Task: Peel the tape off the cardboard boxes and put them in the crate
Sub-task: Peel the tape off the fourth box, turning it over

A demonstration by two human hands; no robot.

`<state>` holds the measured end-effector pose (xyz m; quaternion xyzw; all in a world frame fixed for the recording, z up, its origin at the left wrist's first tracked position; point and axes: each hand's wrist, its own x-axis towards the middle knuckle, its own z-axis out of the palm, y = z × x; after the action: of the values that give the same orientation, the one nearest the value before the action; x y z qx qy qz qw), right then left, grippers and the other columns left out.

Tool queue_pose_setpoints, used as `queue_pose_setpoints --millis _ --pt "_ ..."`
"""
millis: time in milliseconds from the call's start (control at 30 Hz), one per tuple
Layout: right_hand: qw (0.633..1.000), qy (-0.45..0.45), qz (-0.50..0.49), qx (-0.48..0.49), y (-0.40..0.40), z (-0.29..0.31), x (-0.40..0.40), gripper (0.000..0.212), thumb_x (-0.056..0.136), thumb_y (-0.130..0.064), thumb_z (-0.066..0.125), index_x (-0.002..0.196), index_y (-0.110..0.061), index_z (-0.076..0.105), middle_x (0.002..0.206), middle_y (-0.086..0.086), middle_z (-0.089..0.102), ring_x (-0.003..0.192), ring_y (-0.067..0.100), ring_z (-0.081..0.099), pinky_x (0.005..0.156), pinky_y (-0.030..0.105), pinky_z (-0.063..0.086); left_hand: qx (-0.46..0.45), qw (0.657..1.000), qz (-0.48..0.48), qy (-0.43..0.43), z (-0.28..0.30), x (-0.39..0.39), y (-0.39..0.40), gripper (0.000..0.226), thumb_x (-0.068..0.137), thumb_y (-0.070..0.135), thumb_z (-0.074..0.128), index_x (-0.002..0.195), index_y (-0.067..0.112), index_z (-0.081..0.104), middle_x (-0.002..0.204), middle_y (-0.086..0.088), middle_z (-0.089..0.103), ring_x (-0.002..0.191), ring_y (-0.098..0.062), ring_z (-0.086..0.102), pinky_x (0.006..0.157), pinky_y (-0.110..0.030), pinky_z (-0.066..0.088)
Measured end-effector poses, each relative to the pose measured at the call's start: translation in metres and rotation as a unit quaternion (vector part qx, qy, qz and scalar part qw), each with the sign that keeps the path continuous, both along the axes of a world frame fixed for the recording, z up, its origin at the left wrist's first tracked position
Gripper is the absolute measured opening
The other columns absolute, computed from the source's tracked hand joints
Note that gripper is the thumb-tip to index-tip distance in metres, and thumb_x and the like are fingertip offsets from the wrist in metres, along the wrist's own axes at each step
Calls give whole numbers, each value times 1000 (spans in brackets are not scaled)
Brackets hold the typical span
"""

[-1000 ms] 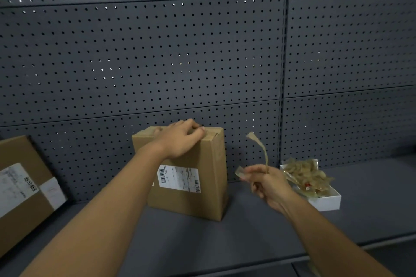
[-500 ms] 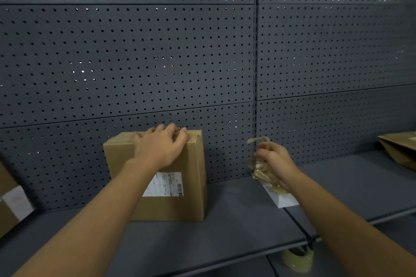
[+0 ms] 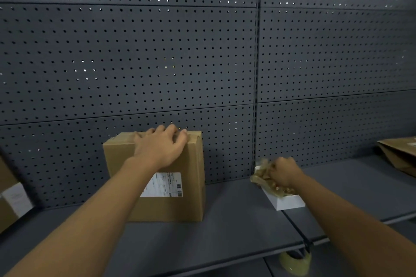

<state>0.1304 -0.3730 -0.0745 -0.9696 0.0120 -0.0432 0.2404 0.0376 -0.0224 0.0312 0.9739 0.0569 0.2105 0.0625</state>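
A brown cardboard box (image 3: 182, 207) with a white shipping label stands upright on the dark grey shelf (image 3: 225, 236), against the pegboard wall. My left hand (image 3: 161, 149) lies over its top front edge, fingers bent over the top. To the right, a small white crate (image 3: 289, 203) holds a crumpled wad of brownish tape (image 3: 260, 175). My right hand (image 3: 284, 173) is down in the crate on the wad, with its fingers curled into the tape. Whether the strip is still pinched is hidden under the hand.
Another labelled cardboard box (image 3: 11, 200) leans at the far left. A flattened brown box (image 3: 398, 155) lies on the shelf at the far right. A roll of tape (image 3: 296, 262) sits below the shelf's front edge. A seam splits the shelf near the crate.
My right hand carried the peeled tape strip rightwards and down into the white crate. My left hand stayed on the box top. The view shifted right.
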Motion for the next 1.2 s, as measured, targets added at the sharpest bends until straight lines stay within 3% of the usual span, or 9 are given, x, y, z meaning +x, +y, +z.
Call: queue_pose_setpoints --millis 133,200,300,467,600,833,933,1067,1200 --pt "997 -61 26 26 -6 -1 3 21 88 -24 57 74 -10 66 85 10 61 101 31 51 94 43 48 -5 1000 -6 -8 0 -1 1 66 101 70 11 137 34 53 141 -2 59 138 -30 48 119 -68 21" --pt "995 -62 49 57 -6 6 -1 23 88 -25 66 107 -16 76 110 9 66 122 34 49 108 44 42 -14 1000 -8 -8 1 -2 0 64 102 67 11 137 32 53 140 -3 60 137 -30 48 118 -66 22" --pt "995 -5 89 41 -4 17 -12 49 91 -26 68 140 -21 61 137 10 56 140 34 34 112 45 35 -48 999 -20 -4 3 -4 0 57 103 59 12 137 28 46 133 -5 64 133 -31 50 116 -66 24" --pt "989 30 140 -45 8 37 -31 88 64 -47 52 149 -25 52 152 4 46 150 33 23 120 44 22 -78 995 -52 12 4 -7 7 46 93 54 8 119 30 38 123 -1 63 121 -27 50 116 -67 21" --pt "987 36 147 -58 5 39 -30 72 67 -41 53 139 -33 60 151 0 51 150 33 27 123 50 22 -72 995 -62 23 1 -7 14 39 96 50 12 115 31 40 128 3 62 126 -27 49 118 -68 18" --pt "957 -110 200 179 45 71 -51 28 99 -5 55 114 -22 72 124 -5 62 117 11 56 97 28 42 -114 982 -146 38 19 -18 24 45 107 56 39 136 27 56 157 2 38 149 -21 35 122 -55 26" --pt "928 -171 240 229 82 99 -70 26 103 -10 55 108 -24 76 108 -12 70 87 0 62 80 21 50 -163 962 -204 76 32 -33 37 50 101 61 49 140 31 59 142 12 49 132 -13 48 98 -32 44" --pt "906 -166 325 215 136 125 -90 23 105 -27 58 120 -21 74 118 -12 69 109 -2 62 90 14 48 -136 960 -227 92 40 -41 55 51 93 60 66 139 39 59 138 20 49 126 -3 49 102 -27 44" --pt "900 -200 359 144 173 126 -92 33 100 -42 64 125 -21 71 117 -9 63 106 3 59 86 17 46 -122 965 -224 59 41 -44 59 48 86 52 78 130 37 62 127 19 54 121 -4 52 102 -30 46"
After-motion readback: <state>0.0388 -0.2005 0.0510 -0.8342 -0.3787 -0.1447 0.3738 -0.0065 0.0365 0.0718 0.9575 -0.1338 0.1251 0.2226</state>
